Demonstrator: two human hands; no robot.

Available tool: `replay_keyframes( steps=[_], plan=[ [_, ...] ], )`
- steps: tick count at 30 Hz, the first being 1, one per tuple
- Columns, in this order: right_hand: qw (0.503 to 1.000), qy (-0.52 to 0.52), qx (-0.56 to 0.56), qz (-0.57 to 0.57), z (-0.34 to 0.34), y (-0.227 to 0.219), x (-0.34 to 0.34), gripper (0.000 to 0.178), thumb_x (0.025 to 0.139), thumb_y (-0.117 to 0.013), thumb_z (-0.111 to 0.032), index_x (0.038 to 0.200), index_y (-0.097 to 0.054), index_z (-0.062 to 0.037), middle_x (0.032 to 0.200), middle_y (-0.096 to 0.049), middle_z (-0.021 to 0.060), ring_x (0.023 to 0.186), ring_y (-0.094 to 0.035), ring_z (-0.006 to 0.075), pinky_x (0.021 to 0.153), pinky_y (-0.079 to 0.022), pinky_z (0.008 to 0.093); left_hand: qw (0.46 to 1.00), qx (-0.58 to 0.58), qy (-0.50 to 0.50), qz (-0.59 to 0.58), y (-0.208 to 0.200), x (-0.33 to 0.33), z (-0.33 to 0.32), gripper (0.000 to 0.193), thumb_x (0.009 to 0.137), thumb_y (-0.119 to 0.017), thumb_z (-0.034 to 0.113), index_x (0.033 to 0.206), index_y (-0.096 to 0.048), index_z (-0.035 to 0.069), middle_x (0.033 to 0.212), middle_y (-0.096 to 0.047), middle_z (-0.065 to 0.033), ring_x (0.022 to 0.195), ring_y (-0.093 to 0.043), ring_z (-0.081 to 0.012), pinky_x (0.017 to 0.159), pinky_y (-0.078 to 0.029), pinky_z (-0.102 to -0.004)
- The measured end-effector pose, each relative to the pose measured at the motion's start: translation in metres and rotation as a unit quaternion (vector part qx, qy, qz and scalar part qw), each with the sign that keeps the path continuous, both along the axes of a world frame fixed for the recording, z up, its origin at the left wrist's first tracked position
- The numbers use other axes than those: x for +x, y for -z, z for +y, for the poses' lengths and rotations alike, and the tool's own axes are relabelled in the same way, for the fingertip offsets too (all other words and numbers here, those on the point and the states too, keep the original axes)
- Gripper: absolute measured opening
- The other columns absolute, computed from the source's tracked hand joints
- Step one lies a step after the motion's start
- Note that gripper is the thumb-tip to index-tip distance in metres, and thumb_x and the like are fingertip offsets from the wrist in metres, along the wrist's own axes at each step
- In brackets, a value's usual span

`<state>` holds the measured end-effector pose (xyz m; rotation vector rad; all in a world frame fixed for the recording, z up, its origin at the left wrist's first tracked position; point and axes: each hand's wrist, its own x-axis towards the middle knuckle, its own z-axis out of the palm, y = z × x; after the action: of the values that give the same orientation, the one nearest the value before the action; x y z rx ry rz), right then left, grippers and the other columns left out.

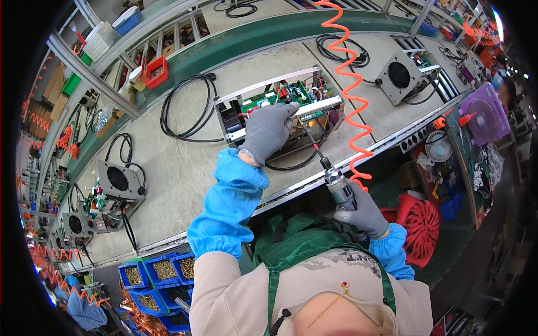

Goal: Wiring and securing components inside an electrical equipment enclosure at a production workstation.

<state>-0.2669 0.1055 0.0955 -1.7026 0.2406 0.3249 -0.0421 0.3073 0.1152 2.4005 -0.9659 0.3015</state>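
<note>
Two gloved hands at work: left hand (268, 130) presses flat on the chassis (280, 109) near the bench's front edge, right hand (361, 211) grips the driver (336, 182), bit angled up-left toward it.

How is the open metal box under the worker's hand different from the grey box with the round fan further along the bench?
The open metal box has its lid off, showing green circuit boards, and the left hand rests on it. The grey fan box is closed, stands untouched, and shows a black round fan grille. Both sit on the workbench with black cables attached.
</note>
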Motion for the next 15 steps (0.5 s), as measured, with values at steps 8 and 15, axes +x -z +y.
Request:
replay_keyframes(
  steps=[8,15],
  plan=[
    [0.997,-0.001,-0.052,-0.054,0.003,0.003,-0.001,0.081,0.064,-0.076,-0.021,0.134,-0.041,-0.0027,0.103,-0.057,0.0084,0.090,-0.057,0.0144,0.080,-0.047,0.0297,0.999,0.041,-0.015,0.005,0.001,-0.001,-0.001,0.030,0.086,-0.057,0.019,0.116,-0.064,0.018,0.096,-0.067,-0.0081,0.087,-0.064,-0.0296,0.072,-0.052,-0.0416],
    [0.975,-0.002,0.210,0.069,-0.010,0.001,0.002,0.072,0.064,-0.074,-0.024,0.126,-0.045,-0.0023,0.081,-0.059,0.0087,0.061,-0.062,0.0177,0.056,-0.053,0.0310,0.999,0.020,-0.023,0.014,0.001,-0.002,-0.003,0.031,0.086,-0.058,0.020,0.116,-0.065,0.018,0.099,-0.067,-0.0080,0.087,-0.064,-0.0301,0.072,-0.052,-0.0418]
  ],
)
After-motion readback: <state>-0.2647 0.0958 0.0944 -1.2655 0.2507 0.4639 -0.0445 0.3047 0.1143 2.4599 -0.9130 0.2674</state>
